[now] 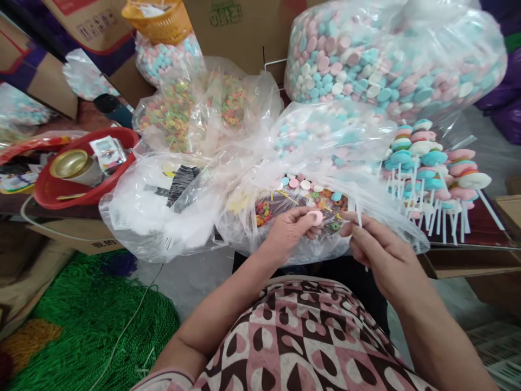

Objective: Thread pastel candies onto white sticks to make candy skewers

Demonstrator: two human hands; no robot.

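Observation:
My left hand (290,231) pinches a round pink candy disc (316,218) between thumb and fingers. Just to its right, my right hand (376,250) is closed on a thin white stick (360,219), whose upper end points up beside the candy. Both hands hover over an open clear plastic bag (260,184) with loose pastel discs and small coloured ring candies (321,200) inside. To the right, several finished candy skewers (427,168), stacked pink, blue and white discs on white sticks, stand in a cluster.
A big clear bag of pastel candy discs (391,54) fills the back right; another bag of coloured rings (191,108) is behind. A red basin (52,190) with a gold tin sits left, an orange basket (158,21) at the back, green netting (93,326) lower left.

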